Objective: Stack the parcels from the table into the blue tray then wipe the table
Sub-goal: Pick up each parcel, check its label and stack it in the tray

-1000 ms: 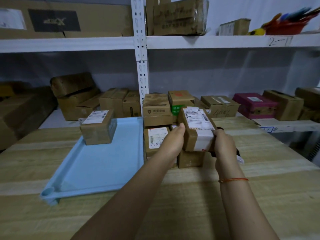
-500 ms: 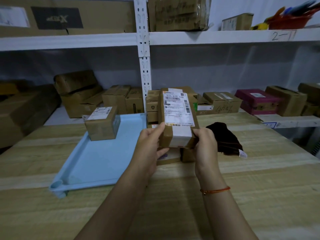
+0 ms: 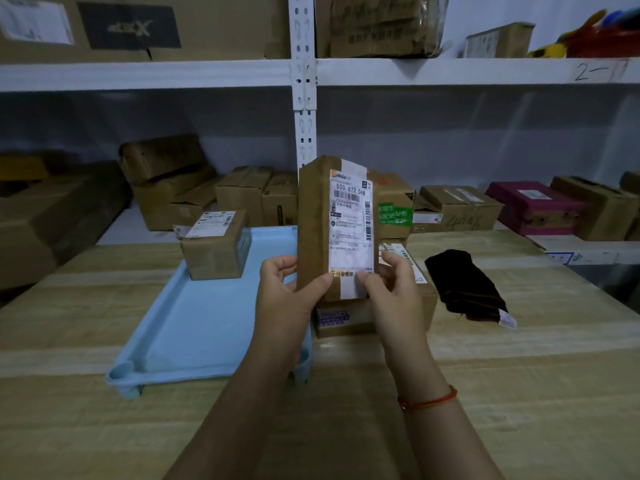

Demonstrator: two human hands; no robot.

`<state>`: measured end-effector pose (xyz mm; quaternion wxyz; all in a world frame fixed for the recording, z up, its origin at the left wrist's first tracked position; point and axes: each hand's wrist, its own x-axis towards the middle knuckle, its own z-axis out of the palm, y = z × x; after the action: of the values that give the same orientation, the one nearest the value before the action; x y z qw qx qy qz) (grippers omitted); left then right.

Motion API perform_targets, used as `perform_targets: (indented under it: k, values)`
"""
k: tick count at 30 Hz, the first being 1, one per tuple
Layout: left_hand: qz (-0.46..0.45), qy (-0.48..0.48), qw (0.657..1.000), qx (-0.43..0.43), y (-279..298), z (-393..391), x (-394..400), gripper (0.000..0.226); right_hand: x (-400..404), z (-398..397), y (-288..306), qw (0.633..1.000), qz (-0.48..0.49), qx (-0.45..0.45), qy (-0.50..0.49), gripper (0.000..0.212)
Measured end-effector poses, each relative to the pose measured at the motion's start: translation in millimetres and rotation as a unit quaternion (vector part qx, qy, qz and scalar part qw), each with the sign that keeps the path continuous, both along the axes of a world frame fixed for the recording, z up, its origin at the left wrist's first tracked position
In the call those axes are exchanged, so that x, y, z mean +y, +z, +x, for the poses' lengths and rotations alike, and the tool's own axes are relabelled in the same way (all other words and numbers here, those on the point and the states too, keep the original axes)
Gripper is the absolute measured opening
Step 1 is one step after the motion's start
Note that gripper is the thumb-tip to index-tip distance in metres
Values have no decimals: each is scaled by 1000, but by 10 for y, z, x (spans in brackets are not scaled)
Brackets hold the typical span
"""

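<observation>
A tall brown parcel (image 3: 334,216) with a white shipping label is held upright above the table. My left hand (image 3: 287,292) grips its lower left edge and my right hand (image 3: 394,289) grips its lower right edge. The blue tray (image 3: 207,323) lies on the table to the left, with one brown parcel (image 3: 214,247) at its far end. Behind and under the held parcel, more parcels (image 3: 349,318) are stacked on the table, partly hidden by my hands. A dark cloth (image 3: 464,285) lies to the right.
The wooden table (image 3: 519,393) stretches in front of me. Behind it, a white shelf rack (image 3: 304,98) holds many cardboard boxes (image 3: 457,209) and a magenta box (image 3: 533,206) on the lower level, with more boxes on top.
The parcel has been lifted off the stack, turned upright and brought toward me and slightly left. Both hands stayed on it, and the dark cloth came into view.
</observation>
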<state>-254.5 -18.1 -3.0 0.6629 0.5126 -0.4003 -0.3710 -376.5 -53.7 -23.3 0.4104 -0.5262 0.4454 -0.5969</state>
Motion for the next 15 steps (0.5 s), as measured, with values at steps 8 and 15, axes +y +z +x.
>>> perform_targets:
  k: [8,15]
  values:
    - [-26,21,993,-113,-21,-110,74,54,34,77,29,999,-1,42,36,82]
    - [-48,5,988,-148,-14,-94,101,44,-54,30,20,993,53,-83,70,55]
